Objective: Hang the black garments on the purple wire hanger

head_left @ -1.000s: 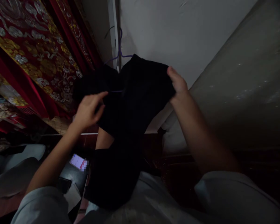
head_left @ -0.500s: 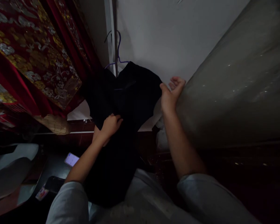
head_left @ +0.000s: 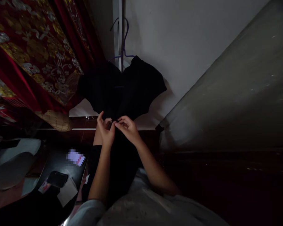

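A black short-sleeved shirt [head_left: 143, 84] hangs from a thin purple hanger [head_left: 125, 37], its neckline parted in a V. The hanger is hooked on a pale upright pole [head_left: 121, 12]. At the shirt's lower front, my left hand [head_left: 107, 130] has its index finger raised, with the thumb and other fingers bent inward at the cloth. Facing it, my right hand [head_left: 129, 128] pinches at the same spot, thumb tip close to the left thumb. The cloth between the fingertips is too dark to see in detail.
Red drapery with gold and silver embroidery [head_left: 42, 56] hangs at left. A plastic-covered bulky object [head_left: 231, 100] leans in from the right. On a dark seat [head_left: 54, 160] at lower left lie a lit phone [head_left: 75, 157], a dark phone [head_left: 58, 179] and a pale paper [head_left: 68, 191].
My right hand has come down and left from the shirt's right sleeve to meet my left hand at the front. My left hand has turned, fingers now upward. The view has shifted slightly.
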{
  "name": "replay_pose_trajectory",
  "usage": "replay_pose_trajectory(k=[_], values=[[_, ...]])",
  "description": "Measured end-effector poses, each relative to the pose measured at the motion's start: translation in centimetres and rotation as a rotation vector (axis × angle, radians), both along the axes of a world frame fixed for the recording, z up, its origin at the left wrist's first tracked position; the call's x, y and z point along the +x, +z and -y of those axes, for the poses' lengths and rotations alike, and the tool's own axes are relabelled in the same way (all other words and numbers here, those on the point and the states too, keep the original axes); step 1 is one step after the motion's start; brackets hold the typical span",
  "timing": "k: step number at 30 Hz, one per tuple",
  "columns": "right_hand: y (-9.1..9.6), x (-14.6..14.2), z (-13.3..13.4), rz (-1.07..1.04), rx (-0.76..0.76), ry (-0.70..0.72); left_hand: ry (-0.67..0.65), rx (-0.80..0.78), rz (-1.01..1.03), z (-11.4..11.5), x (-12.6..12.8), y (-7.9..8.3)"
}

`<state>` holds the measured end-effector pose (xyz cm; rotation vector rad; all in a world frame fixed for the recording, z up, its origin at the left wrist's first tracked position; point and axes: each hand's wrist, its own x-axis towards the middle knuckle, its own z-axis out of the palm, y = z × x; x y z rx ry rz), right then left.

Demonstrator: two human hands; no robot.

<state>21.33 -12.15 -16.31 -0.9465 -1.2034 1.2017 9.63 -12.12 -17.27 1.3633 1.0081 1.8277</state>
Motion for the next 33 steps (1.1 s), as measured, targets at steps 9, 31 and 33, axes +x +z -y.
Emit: replay_pose_trajectory(k=[9, 31, 33], values=[[-0.1, 2.4, 0.5, 0.143, 0.054, -0.219, -0.057, -0.132, 0.074, 0.8, 2.3, -0.4], [1.2, 2.3, 0.3, -0.128, -0.31, 0.009, -0.022, -0.142, -0.237, 0.6, 2.3, -0.8], [2.0, 2.1, -0.6, -0.22, -0.336, -0.055, -0.028, -0.153, -0.262, 0.2, 2.4, -0.8]])
